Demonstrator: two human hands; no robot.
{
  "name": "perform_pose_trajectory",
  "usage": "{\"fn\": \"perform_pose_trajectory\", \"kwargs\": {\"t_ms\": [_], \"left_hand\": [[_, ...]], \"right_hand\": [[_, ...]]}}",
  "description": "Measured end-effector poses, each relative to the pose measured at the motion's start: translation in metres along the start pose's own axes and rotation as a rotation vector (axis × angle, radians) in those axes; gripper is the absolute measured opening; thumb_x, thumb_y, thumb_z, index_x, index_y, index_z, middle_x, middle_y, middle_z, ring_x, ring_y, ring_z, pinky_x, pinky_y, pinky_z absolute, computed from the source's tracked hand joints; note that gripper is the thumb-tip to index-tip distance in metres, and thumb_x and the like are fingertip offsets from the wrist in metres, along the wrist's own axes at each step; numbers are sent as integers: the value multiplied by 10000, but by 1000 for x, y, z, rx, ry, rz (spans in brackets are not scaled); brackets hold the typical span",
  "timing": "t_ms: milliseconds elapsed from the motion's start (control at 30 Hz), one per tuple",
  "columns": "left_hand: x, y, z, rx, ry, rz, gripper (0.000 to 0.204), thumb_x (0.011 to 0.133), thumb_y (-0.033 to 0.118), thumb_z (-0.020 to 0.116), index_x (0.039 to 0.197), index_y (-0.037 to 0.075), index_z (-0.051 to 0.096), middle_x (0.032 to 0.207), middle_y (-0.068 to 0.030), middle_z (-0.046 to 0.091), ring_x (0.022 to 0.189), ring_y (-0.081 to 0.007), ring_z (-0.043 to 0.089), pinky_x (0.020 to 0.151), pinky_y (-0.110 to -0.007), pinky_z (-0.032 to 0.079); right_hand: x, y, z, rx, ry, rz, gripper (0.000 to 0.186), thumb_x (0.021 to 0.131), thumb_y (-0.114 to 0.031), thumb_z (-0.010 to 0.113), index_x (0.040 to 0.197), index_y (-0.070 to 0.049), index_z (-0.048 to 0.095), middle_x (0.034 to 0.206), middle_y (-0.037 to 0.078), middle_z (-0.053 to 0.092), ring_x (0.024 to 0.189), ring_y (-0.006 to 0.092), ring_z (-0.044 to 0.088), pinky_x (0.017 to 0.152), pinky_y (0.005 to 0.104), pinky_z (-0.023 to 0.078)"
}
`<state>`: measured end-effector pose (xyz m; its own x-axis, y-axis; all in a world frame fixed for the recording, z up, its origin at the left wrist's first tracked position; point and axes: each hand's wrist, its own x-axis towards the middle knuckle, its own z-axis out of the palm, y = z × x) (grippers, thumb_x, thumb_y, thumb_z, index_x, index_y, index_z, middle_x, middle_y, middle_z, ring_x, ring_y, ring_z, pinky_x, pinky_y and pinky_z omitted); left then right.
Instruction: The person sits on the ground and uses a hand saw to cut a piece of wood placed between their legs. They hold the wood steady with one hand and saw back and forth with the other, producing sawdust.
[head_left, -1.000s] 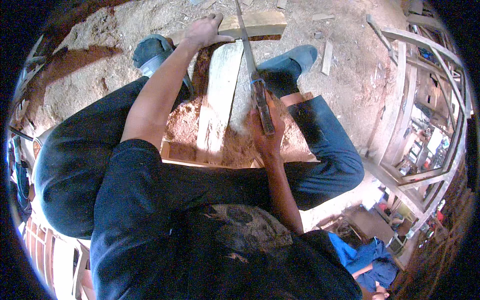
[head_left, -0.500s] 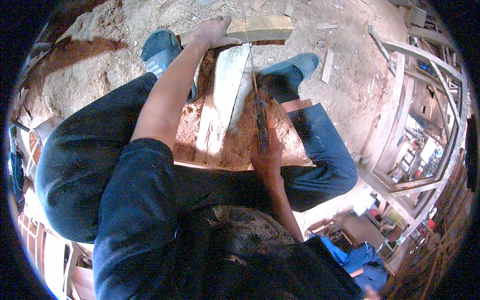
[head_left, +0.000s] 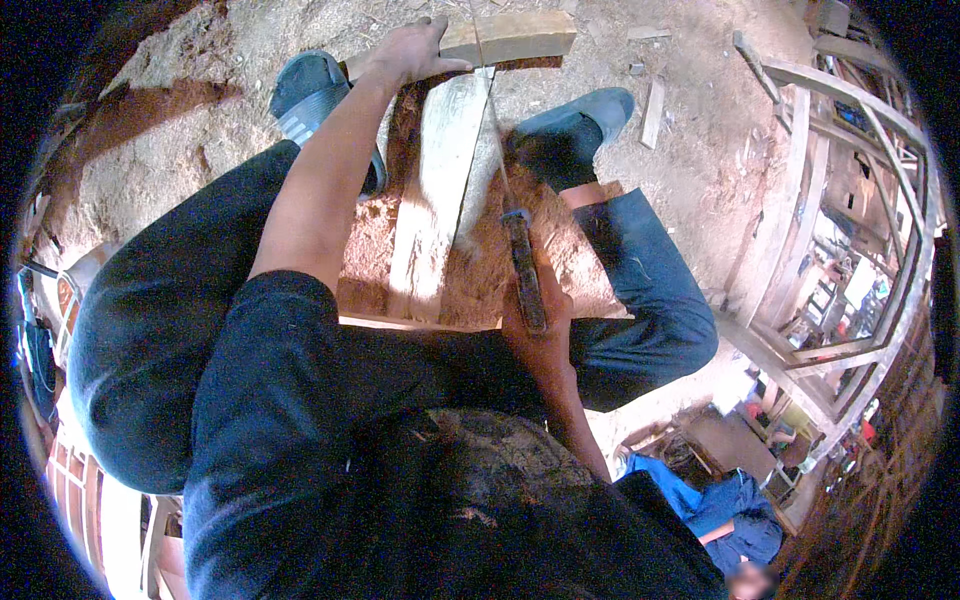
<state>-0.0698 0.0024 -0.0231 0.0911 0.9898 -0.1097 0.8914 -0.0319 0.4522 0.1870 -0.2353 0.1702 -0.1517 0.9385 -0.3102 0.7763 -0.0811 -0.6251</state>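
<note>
In my right hand [head_left: 540,345] is the dark handle of a handsaw [head_left: 526,270], the fingers closed around it. The saw's thin blade, seen nearly edge-on, runs away from me and across a squared wooden beam [head_left: 520,38]. My left hand [head_left: 408,54] grips this beam to the left of the blade, thumb along the near side and fingers over the far side. Under the beam, a pale wooden plank [head_left: 428,200] stretches back toward my lap. How deep the blade sits in the wood cannot be made out.
My sandalled feet [head_left: 312,95] stand either side of the plank on dirt ground [head_left: 690,130]. Wood offcuts [head_left: 653,115] lie at the right. Farther right stands a wooden frame [head_left: 800,200]. Another person in blue clothing [head_left: 735,520] is at the lower right.
My right hand has drawn the saw handle a little toward me. My left hand still grips the beam; the whole view has shifted slightly.
</note>
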Motion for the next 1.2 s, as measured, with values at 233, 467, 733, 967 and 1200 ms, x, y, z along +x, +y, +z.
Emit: {"fn": "perform_pose_trajectory", "kwargs": {"t_ms": [233, 467, 733, 967, 1200], "left_hand": [[2, -10, 19, 36, 48, -6, 973, 697, 761, 640, 1286, 2, 485, 1150, -272, 617, 1088, -420, 606, 951, -474, 492], [2, -7, 8, 56, 11, 1, 1017, 695, 773, 630, 1343, 9, 456, 1148, -279, 620, 1087, -418, 607, 951, -476, 491], [4, -1, 9, 68, 3, 14, 986, 707, 775, 616, 1318, 14, 476, 1105, -265, 643, 1060, -405, 624, 942, -469, 496], [4, -9, 13, 80, 9, 27, 981, 720, 782, 595, 1318, 15, 467, 1166, -261, 617, 1080, -406, 614, 941, -470, 499], [3, -10, 19, 89, 46, 7, 979, 707, 796, 595, 1293, 20, 477, 1100, -251, 644, 1071, -400, 620, 918, -481, 507]], "right_hand": [[-10, 4, -10, 66, 13, -62, 555, 888, -24, 558, 1424, -19, 417, 1118, 207, 650, 961, 228, 657, 823, 341, 518], [-32, 7, -22, -77, 1, 16, 514, 894, -43, 546, 1397, -2, 446, 1196, 235, 629, 1103, 271, 637, 927, 348, 493], [-10, 9, -17, 104, -2, 49, 481, 919, -39, 522, 1393, -1, 447, 1257, 246, 599, 1175, 308, 599, 938, 367, 490], [-6, -2, -6, 63, 14, 52, 553, 869, 1, 527, 1412, -20, 422, 1193, 240, 624, 1074, 354, 642, 866, 367, 516], [-7, -13, -4, 68, 68, -94, 570, 849, 25, 520, 1409, -25, 424, 1176, 256, 616, 1019, 335, 653, 829, 391, 517]]}}
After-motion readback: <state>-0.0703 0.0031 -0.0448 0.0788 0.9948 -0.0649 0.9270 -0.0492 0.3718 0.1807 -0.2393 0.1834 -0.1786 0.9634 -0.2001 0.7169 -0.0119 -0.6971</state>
